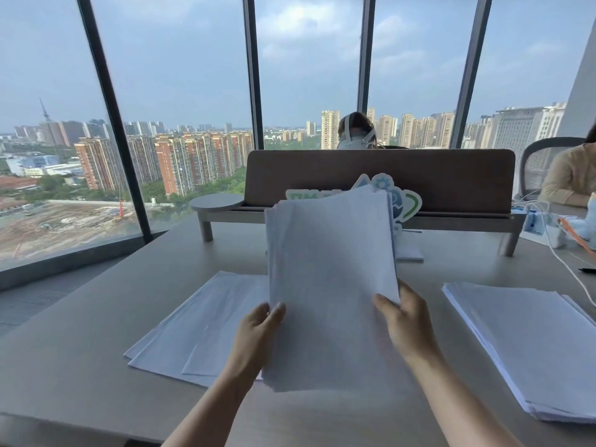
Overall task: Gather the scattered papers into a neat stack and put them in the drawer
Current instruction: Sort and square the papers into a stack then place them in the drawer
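A sheaf of white papers [329, 269] stands nearly upright above the grey desk [80, 366], its top edges uneven. My left hand [254, 333] grips its left edge with the thumb on the front. My right hand [406, 321] grips the right edge, thumb on the front too. A few loose sheets [200, 327] lie fanned out on the desk to the left, partly behind the sheaf. A thicker pile of papers [529, 346] lies on the desk at the right. No drawer is in view.
A brown divider screen with a shelf [380, 179] crosses the desk's far side, with a colourful cut-out sign [396, 195] before it. Cables and small items [548, 227] lie at the far right. One person sits behind the divider, another at the right edge. Tall windows stand to the left.
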Motion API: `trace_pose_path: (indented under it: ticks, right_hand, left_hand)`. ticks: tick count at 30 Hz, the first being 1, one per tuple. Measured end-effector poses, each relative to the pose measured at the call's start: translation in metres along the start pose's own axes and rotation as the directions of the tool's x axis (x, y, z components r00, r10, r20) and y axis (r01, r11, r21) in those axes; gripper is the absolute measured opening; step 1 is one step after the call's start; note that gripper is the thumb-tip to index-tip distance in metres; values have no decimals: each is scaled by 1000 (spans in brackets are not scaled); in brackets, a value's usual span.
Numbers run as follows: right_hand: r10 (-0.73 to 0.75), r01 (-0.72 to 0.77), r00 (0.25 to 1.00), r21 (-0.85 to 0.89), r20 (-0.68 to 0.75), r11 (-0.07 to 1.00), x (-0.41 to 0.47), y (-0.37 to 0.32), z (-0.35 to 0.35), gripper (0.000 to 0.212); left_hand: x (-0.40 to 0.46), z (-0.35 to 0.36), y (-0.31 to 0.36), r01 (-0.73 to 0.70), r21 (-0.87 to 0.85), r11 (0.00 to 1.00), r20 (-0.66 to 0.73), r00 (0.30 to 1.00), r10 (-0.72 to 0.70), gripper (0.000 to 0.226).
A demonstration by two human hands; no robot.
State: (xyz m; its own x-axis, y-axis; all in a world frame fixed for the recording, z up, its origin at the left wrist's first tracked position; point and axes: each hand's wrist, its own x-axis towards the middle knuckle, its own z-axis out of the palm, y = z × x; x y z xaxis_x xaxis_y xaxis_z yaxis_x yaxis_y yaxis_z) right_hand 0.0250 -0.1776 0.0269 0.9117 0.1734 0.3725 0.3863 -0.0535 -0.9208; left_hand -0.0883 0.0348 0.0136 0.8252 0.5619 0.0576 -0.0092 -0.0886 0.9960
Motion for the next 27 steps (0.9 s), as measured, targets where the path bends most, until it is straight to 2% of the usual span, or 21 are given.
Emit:
trace_pose_path:
  ticks: [2, 3, 5, 6, 9, 12, 18, 23, 27]
  right_hand:
    - [50, -48, 998, 49, -34, 998, -1, 2, -2, 28]
    - [81, -77, 995, 72, -51, 994, -1, 4, -3, 27]
    - [140, -132, 987, 94, -76, 987, -1, 9, -3, 25]
    - [166, -157, 983, 98, -83, 983, -2, 13, -2, 25]
    - [225, -213, 968, 113, -110, 971, -3, 21, 0, 24]
    - [287, -274, 950, 112, -124, 955, -3, 29, 2, 22]
    - [390, -374, 911, 133, -132, 918, -2, 37, 4, 20]
    - [411, -395, 903, 137, -126, 909, -4, 35, 5, 19]
    - [422, -401, 899, 165, -120, 901, -3, 35, 5, 20]
  left_hand:
    - [8, -25, -5, 14, 121, 993, -91, 996, -3, 25]
    - [14, -38, -11, 38, 276, 960, -167, 986, 9, 19]
    - [22, -62, -21, 146, 609, 779, -269, 963, 30, 35]
    - [25, -72, -25, 206, 707, 677, -299, 954, 21, 45]
    - [28, -90, -30, 320, 830, 457, -346, 938, -28, 62]
    - [33, -96, -33, 335, 875, 351, -328, 941, -81, 72]
    - [49, -96, -38, 312, 873, 375, -277, 950, -145, 59]
    - [56, -95, -33, 332, 801, 499, -242, 941, -238, 48]
    - [58, -96, -39, 293, 775, 560, -237, 956, -173, 31]
